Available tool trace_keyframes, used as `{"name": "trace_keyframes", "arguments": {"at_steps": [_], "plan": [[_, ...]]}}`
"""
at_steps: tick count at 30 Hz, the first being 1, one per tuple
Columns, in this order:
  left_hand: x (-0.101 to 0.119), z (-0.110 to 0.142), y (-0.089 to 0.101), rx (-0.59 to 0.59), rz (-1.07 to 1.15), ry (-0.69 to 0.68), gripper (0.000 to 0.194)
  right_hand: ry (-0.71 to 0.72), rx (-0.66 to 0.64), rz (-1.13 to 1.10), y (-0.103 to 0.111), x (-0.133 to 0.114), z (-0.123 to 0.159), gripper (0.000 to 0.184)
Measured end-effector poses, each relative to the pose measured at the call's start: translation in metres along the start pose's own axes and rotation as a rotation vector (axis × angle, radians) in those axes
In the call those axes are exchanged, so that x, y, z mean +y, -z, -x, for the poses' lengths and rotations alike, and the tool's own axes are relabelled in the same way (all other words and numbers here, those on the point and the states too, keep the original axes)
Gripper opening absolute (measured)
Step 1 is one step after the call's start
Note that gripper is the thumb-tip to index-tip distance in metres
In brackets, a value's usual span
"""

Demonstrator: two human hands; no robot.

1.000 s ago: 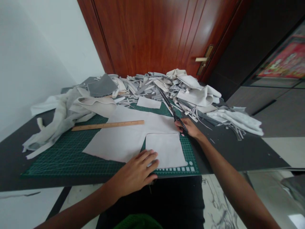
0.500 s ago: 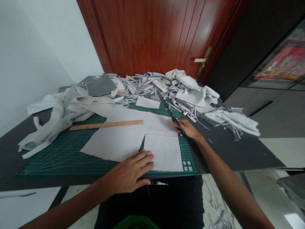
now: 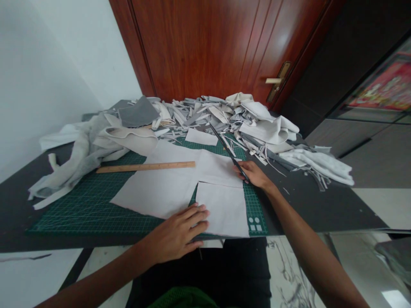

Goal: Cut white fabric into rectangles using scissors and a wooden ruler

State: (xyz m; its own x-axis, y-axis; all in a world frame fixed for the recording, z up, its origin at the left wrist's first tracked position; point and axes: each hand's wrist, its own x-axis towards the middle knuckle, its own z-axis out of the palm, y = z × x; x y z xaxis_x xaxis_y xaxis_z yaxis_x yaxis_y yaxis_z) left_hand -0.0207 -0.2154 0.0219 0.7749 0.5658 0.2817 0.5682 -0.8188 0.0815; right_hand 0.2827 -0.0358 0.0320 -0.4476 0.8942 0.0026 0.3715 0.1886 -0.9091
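My left hand (image 3: pixel 176 231) lies flat with its fingers apart, resting on a square of pale grey fabric (image 3: pixel 222 209) and the larger sheet of the same fabric (image 3: pixel 154 190) beside it. My right hand (image 3: pixel 253 175) grips long black-handled scissors (image 3: pixel 228 150) at the far right of the fabric, with the blades pointing away from me. Their tips reach toward the scrap pile. A thin gap separates the square from the fabric beyond it. A wooden ruler (image 3: pixel 146 167) lies across the far part of the sheet.
A green cutting mat (image 3: pixel 80 214) lies on a dark table (image 3: pixel 308 205). A heap of grey and white fabric scraps (image 3: pixel 205 113) fills the far side, with crumpled cloth (image 3: pixel 80 156) at left. A wall stands left, and a brown wooden door (image 3: pixel 205 47) stands beyond the table.
The fabric square has slid toward me and now overhangs the mat's near edge. My right hand and the scissors have shifted slightly, and the view has moved a little.
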Motion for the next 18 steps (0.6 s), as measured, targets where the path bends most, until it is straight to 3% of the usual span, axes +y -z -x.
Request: {"name": "trace_keyframes", "arguments": {"at_steps": [6,12,18], "plan": [[0.001,0.007,-0.009,0.071,0.000,-0.020,0.025,-0.022,0.007,-0.053,-0.001,0.002,0.000,0.056],[0.004,0.003,-0.006,0.062,0.041,-0.021,0.019,0.023,0.018,0.086,-0.003,-0.006,0.000,0.056],[0.026,-0.006,-0.010,0.015,-0.050,0.090,0.040,0.111,0.078,0.237,-0.007,-0.005,0.000,0.051]]}}
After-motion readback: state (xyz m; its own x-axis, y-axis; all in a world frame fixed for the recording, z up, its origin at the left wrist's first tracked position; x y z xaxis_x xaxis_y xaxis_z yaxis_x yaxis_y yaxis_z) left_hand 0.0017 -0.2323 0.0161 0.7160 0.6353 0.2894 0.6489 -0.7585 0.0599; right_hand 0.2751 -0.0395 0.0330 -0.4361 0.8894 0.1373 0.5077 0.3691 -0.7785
